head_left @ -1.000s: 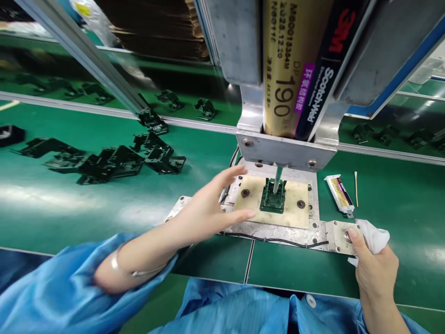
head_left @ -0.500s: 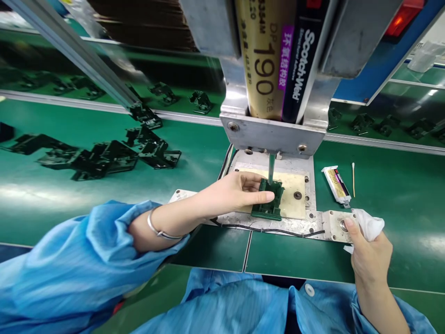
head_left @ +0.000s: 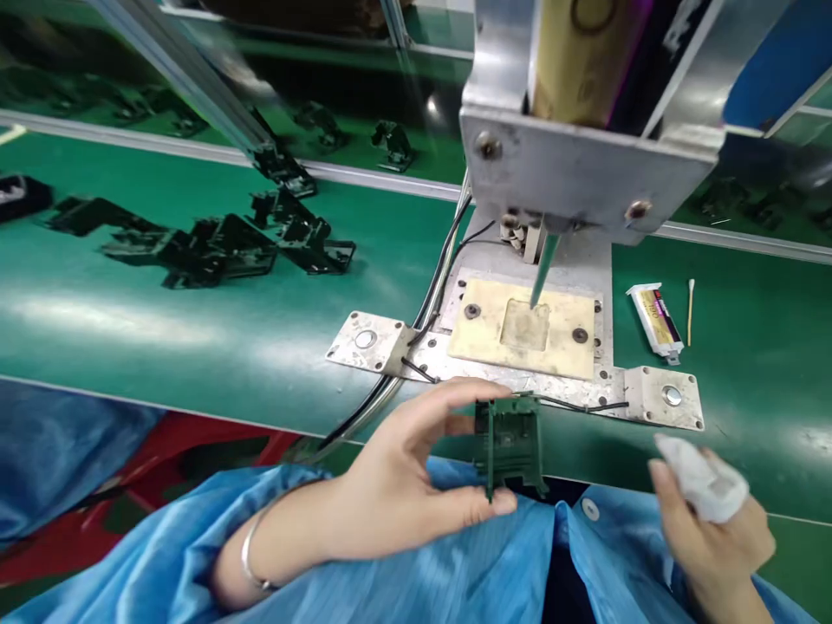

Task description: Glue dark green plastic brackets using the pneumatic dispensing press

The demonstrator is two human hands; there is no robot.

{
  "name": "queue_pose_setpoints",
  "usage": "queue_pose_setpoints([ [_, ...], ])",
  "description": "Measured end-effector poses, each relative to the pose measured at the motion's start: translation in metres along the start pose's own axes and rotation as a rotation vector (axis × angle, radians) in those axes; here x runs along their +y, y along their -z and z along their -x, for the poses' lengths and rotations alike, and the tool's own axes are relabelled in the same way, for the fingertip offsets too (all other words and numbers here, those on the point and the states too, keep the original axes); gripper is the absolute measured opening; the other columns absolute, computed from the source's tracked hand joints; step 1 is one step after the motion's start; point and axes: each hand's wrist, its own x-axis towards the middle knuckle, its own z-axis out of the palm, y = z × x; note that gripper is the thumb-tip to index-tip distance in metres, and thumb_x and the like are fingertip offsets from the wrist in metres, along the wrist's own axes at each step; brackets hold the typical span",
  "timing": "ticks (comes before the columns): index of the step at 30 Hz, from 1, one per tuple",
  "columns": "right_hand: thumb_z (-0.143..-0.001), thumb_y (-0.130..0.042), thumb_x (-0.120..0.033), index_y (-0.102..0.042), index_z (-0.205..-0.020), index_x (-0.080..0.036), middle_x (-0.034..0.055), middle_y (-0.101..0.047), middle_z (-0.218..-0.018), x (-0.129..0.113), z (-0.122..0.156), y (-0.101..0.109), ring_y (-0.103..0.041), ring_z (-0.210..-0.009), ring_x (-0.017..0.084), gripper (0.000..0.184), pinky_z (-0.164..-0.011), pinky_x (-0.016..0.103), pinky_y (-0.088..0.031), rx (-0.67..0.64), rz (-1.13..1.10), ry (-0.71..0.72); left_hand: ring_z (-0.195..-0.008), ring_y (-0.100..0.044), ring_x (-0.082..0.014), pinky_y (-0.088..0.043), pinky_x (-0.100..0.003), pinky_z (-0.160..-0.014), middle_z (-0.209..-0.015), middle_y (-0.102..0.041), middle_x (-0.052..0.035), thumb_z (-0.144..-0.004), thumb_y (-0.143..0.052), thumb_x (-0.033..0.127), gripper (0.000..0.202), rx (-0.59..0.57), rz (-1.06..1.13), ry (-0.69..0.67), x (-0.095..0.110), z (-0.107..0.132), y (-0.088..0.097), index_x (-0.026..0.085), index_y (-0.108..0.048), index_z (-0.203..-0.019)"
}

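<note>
My left hand (head_left: pixel 422 477) grips a dark green plastic housing (head_left: pixel 513 442) between thumb and fingers, tilted up at the table's front edge. In my right hand (head_left: pixel 711 520) is a crumpled white tissue (head_left: pixel 702 478), held just in front of the button block on the right. Beyond my hands lies a cream fixture plate (head_left: pixel 477 340) with a shallow square recess. Over that recess hangs the green nozzle (head_left: pixel 544 270) of the dispenser (head_left: pixel 585 173), which carries a gold and black adhesive cartridge (head_left: pixel 578 74).
Several dark green housings (head_left: pixel 221 247) lie on the left of the green table (head_left: pixel 195 321). A small adhesive cartridge (head_left: pixel 656 321) and a cotton swab (head_left: pixel 691 314) lie to the right. Metal buttons (head_left: pixel 365 339) flank the fixture, and black cables (head_left: pixel 448 260) run past its left side.
My left hand has drawn the green housing off the fixture plate toward me and tilted it. My right hand has left the right button, still holding the tissue. The view has shifted.
</note>
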Motion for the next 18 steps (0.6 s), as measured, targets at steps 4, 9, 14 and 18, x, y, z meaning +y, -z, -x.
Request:
queue_pose_setpoints([
  [4, -0.089, -0.064, -0.012, -0.056, -0.078, -0.021, -0.0031, -0.050, -0.060, -0.048, -0.016, 0.007, -0.044, -0.049, 0.012, 0.016, -0.048, 0.027, -0.035, -0.387, -0.302, 0.546, -0.117, -0.064, -0.0265, -0.057, -0.038, -0.103, -0.120, -0.069, -0.0093, -0.069, -0.089, 0.018, 0.074, -0.043, -0.100, -0.288, 0.000, -0.001, -0.012, 0.025, -0.057, -0.136],
  [9, -0.096, -0.038, -0.009, -0.049, -0.067, -0.020, -0.0001, -0.044, -0.058, -0.085, -0.031, -0.004, -0.040, -0.052, 0.015, 0.033, -0.050, 0.031, -0.026, -0.498, -0.462, 0.668, -0.109, -0.068, -0.0259, -0.058, -0.039, -0.099, -0.112, -0.073, -0.0093, -0.073, -0.087, 0.020, 0.070, -0.118, -0.138, -0.409, 0.010, -0.013, -0.016, 0.023, -0.055, -0.135],
  [14, -0.097, -0.042, -0.013, -0.048, -0.060, -0.019, 0.0023, -0.044, -0.061, -0.086, -0.029, -0.013, -0.040, -0.056, 0.017, 0.038, -0.052, 0.033, -0.021, -0.446, -0.394, 0.768, -0.105, -0.070, -0.0245, -0.059, -0.038, -0.098, -0.109, -0.074, -0.0098, -0.073, -0.087, 0.017, 0.068, -0.139, -0.166, -0.436, 0.011, -0.014, -0.014, 0.020, -0.055, -0.133],
  [18, -0.096, -0.041, -0.012, -0.047, -0.063, -0.019, 0.0010, -0.041, -0.060, -0.081, -0.035, -0.017, -0.037, -0.054, 0.016, 0.035, -0.052, 0.032, -0.020, -0.425, -0.443, 0.747, -0.099, -0.072, -0.0245, -0.060, -0.039, -0.094, -0.106, -0.075, -0.0088, -0.074, -0.085, 0.018, 0.066, -0.102, -0.169, -0.417, 0.010, -0.014, -0.014, 0.023, -0.056, -0.133],
])
